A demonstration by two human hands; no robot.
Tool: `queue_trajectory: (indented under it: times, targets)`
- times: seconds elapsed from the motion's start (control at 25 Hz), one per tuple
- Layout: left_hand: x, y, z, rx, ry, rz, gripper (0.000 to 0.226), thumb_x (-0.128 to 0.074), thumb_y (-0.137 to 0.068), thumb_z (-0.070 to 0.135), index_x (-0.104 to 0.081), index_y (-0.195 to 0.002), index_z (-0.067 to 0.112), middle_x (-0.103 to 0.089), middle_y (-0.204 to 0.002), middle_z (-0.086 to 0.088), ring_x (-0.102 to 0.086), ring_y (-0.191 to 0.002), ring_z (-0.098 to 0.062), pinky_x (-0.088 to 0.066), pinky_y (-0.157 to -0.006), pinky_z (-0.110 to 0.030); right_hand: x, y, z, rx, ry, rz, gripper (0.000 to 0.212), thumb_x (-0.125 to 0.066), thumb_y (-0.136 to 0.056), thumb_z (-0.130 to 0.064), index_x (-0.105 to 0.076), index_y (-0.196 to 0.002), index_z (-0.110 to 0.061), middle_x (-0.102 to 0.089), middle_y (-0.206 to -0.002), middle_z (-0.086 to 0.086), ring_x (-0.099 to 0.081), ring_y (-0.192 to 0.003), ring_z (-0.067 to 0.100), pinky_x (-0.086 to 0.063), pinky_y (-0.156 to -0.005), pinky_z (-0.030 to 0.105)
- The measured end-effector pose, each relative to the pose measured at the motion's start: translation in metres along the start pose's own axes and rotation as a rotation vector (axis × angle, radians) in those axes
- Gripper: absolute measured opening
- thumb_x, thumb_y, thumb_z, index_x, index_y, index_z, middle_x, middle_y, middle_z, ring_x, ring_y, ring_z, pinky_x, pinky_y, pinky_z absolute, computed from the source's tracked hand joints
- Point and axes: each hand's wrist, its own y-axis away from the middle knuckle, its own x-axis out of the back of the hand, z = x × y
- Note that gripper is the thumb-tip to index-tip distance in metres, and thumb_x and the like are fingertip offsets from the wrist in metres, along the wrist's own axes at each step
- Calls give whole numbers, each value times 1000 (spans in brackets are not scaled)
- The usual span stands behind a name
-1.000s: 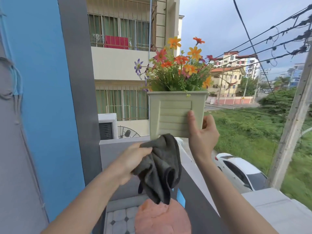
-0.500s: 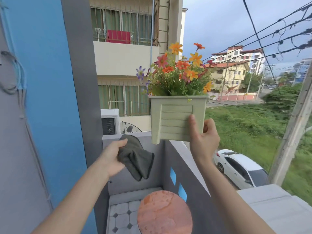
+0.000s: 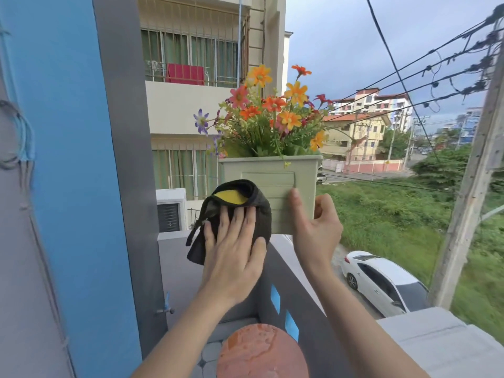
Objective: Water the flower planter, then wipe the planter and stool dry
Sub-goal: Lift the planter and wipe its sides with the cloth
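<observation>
Standing on a narrow balcony with a tiled floor (image 3: 207,358), a blue wall (image 3: 68,186) at the left and a grey parapet (image 3: 180,268) ahead, the person holds a green planter (image 3: 294,184) of flowers (image 3: 272,115) level with the parapet's top. The right hand (image 3: 316,227) grips its lower right corner. The left hand (image 3: 234,257), fingers (image 3: 240,222) straight and spread, presses a dark cloth (image 3: 261,214) against the planter's front. Half a second ago that cloth hung bunched lower down. The round stool (image 3: 261,353) stands below.
</observation>
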Motion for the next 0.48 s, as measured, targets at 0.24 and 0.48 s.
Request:
queue_trajectory:
  times: [0.24, 0.48]
  targets:
    - [-11, -20, -7, -280, -458, 389, 56, -54, -82, 25, -36, -133, 15, -61, -125, -5, -39, -114, -28, -27, -93, -51, 5, -3, -16, -8, -44, -45, 48, -67, -85, -42, -35, -65, -12, -30, -56, -10, -28, -50, 5, -26, -49, 20]
    - [0, -24, -8, -346, -589, 551, 51, -56, -84, 29, -41, -130, 15, -61, -125, 1, -45, -102, -19, -46, -71, -36, 8, -11, -28, 1, -72, -54, 50, -67, -86, -39, -34, -64, -8, -29, -56, -10, -26, -51, 5, -24, -49, 21]
